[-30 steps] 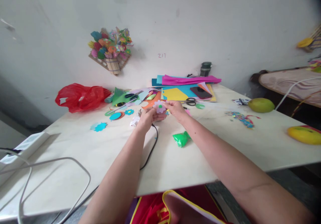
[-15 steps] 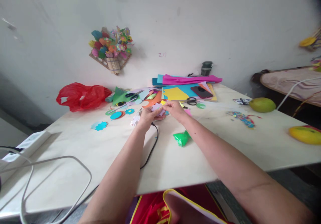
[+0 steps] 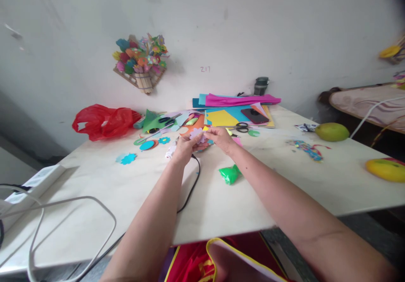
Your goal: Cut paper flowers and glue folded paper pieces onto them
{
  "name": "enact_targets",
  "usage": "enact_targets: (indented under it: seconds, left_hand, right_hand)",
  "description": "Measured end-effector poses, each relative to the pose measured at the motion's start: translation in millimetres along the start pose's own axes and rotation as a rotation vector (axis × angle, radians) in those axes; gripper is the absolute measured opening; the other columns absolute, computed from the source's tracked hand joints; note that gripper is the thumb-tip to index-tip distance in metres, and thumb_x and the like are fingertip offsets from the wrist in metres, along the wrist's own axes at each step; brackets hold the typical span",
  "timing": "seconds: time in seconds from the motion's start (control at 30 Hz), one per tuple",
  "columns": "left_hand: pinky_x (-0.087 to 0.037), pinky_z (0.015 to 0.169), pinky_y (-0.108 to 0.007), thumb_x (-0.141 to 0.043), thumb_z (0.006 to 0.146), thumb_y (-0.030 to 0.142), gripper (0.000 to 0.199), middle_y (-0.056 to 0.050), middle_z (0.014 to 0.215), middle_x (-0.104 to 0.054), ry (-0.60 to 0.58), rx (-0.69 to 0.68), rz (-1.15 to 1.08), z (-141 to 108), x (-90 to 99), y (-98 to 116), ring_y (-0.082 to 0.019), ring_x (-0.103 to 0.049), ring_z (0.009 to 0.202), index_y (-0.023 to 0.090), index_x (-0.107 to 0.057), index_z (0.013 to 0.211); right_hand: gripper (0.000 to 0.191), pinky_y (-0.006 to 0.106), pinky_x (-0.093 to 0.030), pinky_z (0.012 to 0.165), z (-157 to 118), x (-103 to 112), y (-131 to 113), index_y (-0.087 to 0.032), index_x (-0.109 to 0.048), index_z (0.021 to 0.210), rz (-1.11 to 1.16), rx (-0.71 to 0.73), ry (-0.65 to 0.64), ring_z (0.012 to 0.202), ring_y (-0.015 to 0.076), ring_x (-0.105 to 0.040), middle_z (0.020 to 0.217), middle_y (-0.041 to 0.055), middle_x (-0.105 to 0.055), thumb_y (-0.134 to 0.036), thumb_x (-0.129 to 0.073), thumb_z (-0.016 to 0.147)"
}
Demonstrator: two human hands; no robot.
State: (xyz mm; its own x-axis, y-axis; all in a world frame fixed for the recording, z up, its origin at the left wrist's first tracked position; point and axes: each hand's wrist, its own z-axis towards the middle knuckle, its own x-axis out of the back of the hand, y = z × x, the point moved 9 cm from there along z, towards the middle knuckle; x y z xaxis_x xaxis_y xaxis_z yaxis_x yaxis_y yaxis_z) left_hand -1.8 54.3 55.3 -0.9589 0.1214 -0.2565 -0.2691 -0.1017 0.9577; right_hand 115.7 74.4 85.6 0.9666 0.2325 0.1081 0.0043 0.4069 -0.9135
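Over the middle of the table, my left hand point(image 3: 186, 146) is closed on a lilac flower cutout point(image 3: 196, 135). My right hand point(image 3: 220, 138) meets it from the right, thumb and forefinger pinched at a small yellow piece point(image 3: 205, 128) by the flower's edge. Whether the yellow piece touches the flower I cannot tell. Partly hidden behind my left hand lies a white corded tool point(image 3: 171, 151), its black cord point(image 3: 193, 187) running toward the front edge. Blue flower cutouts point(image 3: 128, 159) and a blue disc point(image 3: 147, 145) lie to the left.
A green plastic bundle point(image 3: 230, 174) lies near my right forearm. Behind my hands are scissors point(image 3: 242, 127), coloured sheets point(image 3: 223, 117) and a phone point(image 3: 255, 116). A red plastic bag point(image 3: 104, 124) is back left, a power strip point(image 3: 34, 183) front left, mangoes point(image 3: 332, 132) at right.
Both hands stay together over the same spot. The lilac flower has shifted slightly left and up, and less of the yellow piece shows beside my right fingertips.
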Motion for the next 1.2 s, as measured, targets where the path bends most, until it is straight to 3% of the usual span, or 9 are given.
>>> enact_targets:
  seconds: [0.1,0.3,0.63,1.0,1.2]
  left_hand:
    - [-0.056,0.061,-0.026,-0.08,0.06,0.038,0.041,-0.006,0.073,-0.071,0.011,0.009,-0.003,-1,-0.3,1,-0.017,-0.068,0.06,0.012,-0.066,0.088]
    - [-0.058,0.066,-0.034,-0.063,0.073,0.058,0.048,-0.009,0.075,-0.071,0.076,0.038,-0.02,0,5.2,2,-0.021,-0.069,0.066,0.012,-0.068,0.085]
    - [-0.057,0.063,-0.028,-0.076,0.063,0.045,0.038,-0.005,0.068,-0.068,0.044,-0.051,0.076,2,4.5,3,-0.015,-0.066,0.062,0.01,-0.066,0.076]
    - [-0.053,0.055,-0.023,-0.081,0.057,0.041,0.038,-0.004,0.064,-0.066,0.046,-0.02,-0.004,3,5.8,1,-0.013,-0.063,0.057,0.011,-0.066,0.074]
    - [-0.058,0.062,-0.032,-0.074,0.063,0.05,0.045,-0.008,0.071,-0.069,0.099,0.043,-0.043,2,11.7,-1,-0.018,-0.067,0.064,0.009,-0.066,0.081]
  right_hand:
    - [0.023,0.027,-0.043,0.063,3,3,2,-0.017,-0.058,0.057,0.011,0.009,0.036,0.06,0.0132,-0.053,0.059,-0.0003,-0.06,-0.038,-0.066,0.062]
    - [0.024,0.029,-0.044,0.064,4,4,3,-0.018,-0.057,0.056,0.02,0.014,0.04,0.061,0.0146,-0.056,0.058,-0.0001,-0.06,-0.039,-0.068,0.062]
    - [0.019,0.028,-0.043,0.062,3,3,-2,-0.017,-0.059,0.056,-0.042,0.02,0.028,0.06,0.014,-0.054,0.06,0.0004,-0.061,-0.034,-0.068,0.06]
    - [0.017,0.029,-0.042,0.065,3,4,-10,-0.016,-0.061,0.057,-0.131,0.071,0.032,0.063,0.0143,-0.054,0.062,0.0011,-0.062,-0.032,-0.066,0.062]
    - [0.019,0.029,-0.042,0.065,4,8,-7,-0.017,-0.06,0.056,-0.119,0.064,0.04,0.062,0.0139,-0.053,0.061,0.0004,-0.061,-0.033,-0.067,0.061]
